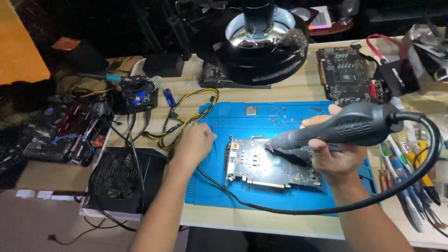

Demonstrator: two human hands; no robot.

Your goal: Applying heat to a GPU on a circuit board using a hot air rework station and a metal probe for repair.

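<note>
Holding hot-air wand (345, 127) in right hand (333, 156) over circuit board (270, 163) | left hand (193, 144) grip: cannot tell

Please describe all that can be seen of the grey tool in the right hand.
The grey tool is a thick handpiece, seemingly plastic, with ribbed vents and a narrow nozzle. The right hand grips it from below. It lies nearly level, its nozzle pointing left over the circuit board. A black hose leaves its rear end.

Right hand (332, 156) grips hot-air handle (347, 126) — nozzle over circuit board (270, 163).
</note>
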